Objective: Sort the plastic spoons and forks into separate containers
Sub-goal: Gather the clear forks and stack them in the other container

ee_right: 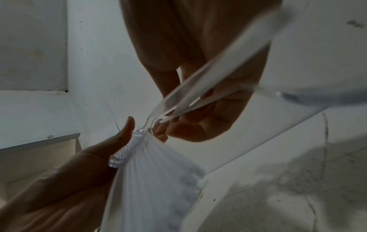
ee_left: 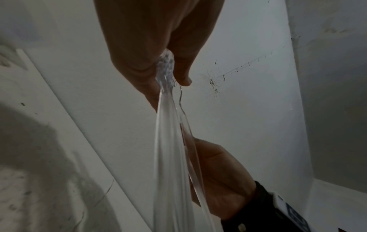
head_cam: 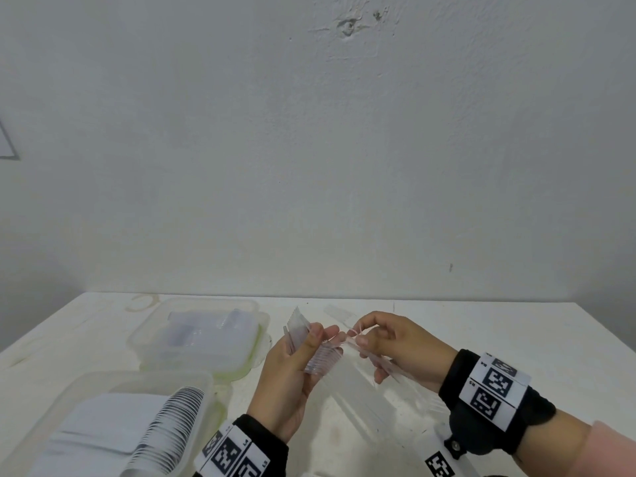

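- Cutlery in clear plastic is held above a white table (head_cam: 516, 339), between two hands raised at mid-frame.
- A nested stack of clear utensils (head_cam: 318, 356) is gripped by the left hand (head_cam: 292, 370), thumb pressed across its top; its long axis runs from up-left, away from the person, down toward the right.
- One clear piece (head_cam: 354, 339) is pinched by the right hand (head_cam: 395, 346) at the stack's right end, just beside the left thumb, so the peel-off is judged to go rightward, along that axis.
- Two lidless containers are seen to the left, far container (head_cam: 192, 335) and near container (head_cam: 103, 425), both nearer the left hand.
- Containers are shown only by the head view; the pinched piece's tines (ee_right: 164, 116) are made out only in the right wrist view, suggesting a fork.
- The stack's edge-on profile (ee_left: 170, 141) is given by the left wrist view alone.
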### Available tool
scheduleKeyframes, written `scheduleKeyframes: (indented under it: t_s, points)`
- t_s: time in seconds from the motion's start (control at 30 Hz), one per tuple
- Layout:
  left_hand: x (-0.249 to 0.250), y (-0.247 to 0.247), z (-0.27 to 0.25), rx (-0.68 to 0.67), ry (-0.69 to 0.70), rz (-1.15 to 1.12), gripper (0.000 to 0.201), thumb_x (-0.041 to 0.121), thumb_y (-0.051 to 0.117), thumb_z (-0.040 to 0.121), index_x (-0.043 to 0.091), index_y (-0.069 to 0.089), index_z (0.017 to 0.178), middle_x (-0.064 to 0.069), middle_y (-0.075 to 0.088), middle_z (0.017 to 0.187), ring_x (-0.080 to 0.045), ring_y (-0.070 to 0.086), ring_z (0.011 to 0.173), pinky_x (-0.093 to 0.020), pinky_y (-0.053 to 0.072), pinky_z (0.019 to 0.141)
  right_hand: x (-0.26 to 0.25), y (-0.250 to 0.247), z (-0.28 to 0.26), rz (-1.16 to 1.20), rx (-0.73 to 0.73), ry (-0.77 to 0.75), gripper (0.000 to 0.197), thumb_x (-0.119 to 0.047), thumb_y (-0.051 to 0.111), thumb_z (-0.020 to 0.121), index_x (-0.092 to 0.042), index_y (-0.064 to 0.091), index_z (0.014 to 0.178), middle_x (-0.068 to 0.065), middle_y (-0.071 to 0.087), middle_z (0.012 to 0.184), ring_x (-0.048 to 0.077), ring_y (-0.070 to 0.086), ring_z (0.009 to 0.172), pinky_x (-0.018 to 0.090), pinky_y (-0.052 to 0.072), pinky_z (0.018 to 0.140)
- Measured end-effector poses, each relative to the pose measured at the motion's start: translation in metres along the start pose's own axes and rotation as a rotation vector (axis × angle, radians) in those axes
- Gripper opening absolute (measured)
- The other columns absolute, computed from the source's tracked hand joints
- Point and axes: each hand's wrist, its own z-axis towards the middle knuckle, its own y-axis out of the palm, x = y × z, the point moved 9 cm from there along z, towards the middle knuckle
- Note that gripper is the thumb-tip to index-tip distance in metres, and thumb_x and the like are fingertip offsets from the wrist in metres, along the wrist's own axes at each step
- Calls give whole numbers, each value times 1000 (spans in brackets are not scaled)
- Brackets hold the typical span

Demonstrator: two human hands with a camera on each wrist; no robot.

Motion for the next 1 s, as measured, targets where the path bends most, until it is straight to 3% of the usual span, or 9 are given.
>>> scheduleKeyframes:
  t_s: [0.07, 0.17, 0.33, 0.47, 0.6, 0.8, 0.9, 1.0]
  points:
    - [-1, -2, 1, 13, -10, 2, 40, 22, 64, 84, -4, 61, 113, -18, 72, 108, -24, 72, 96, -29, 60, 75, 3, -2, 0, -7, -11, 8, 11, -9, 61, 92, -5, 64, 102, 7, 59, 71, 17, 51, 51, 28, 48, 54]
    - [-4, -3, 1, 11, -27, 29, 41, 25, 64, 80, -4, 62, 110, -19, 73, 103, -25, 71, 98, -36, 57, 89, 5, -5, 2, 19, -11, 17, 18, -1, 57, 93, -4, 67, 108, 2, 62, 69, 17, 56, 57, 29, 52, 58]
    - [-2, -12, 2, 23, -36, 24, 29, 21, 63, 82, -1, 63, 101, -20, 73, 101, -31, 69, 101, -45, 48, 98, -14, -40, 2, 19, 165, -63, 17, 1, 58, 91, -7, 72, 96, 0, 69, 76, 13, 61, 74, 27, 56, 65]
    - [2, -16, 3, 26, -29, 14, 26, 20, 62, 80, 0, 64, 97, -18, 74, 98, -31, 70, 99, -44, 51, 96, -31, -71, -1, 53, 355, -161, 15, -4, 62, 90, -13, 74, 92, 2, 72, 80, 15, 62, 77, 25, 57, 66]
    - [3, -20, 4, 34, -24, -5, 28, 20, 62, 79, -1, 64, 98, -18, 73, 100, -31, 70, 101, -37, 56, 88, -30, -78, 0, 115, 426, -161, 12, -8, 63, 90, -12, 74, 94, 2, 72, 79, 12, 59, 69, 24, 57, 67]
    - [-3, -27, 4, 24, -40, 16, 32, 20, 63, 80, -3, 63, 102, -20, 72, 106, -31, 69, 103, -39, 55, 91, -21, -83, 1, 267, 494, -128, 12, -2, 65, 88, 0, 71, 98, 13, 72, 86, 14, 68, 68, 29, 61, 66]
    - [-2, -35, 5, 43, -27, 36, 37, 21, 64, 81, -3, 59, 108, -21, 70, 112, -31, 69, 104, -42, 55, 92, -26, -101, -6, 326, 595, -152, 12, -2, 66, 87, 1, 70, 98, 13, 72, 85, 14, 64, 64, 27, 60, 63]
    - [0, -35, 4, 43, -13, 59, 44, 21, 65, 79, -4, 56, 114, -20, 70, 112, -29, 70, 102, -37, 56, 88, -26, -110, -10, 485, 647, -161, 11, -2, 66, 86, 6, 67, 94, 14, 69, 83, 14, 63, 61, 26, 60, 64]
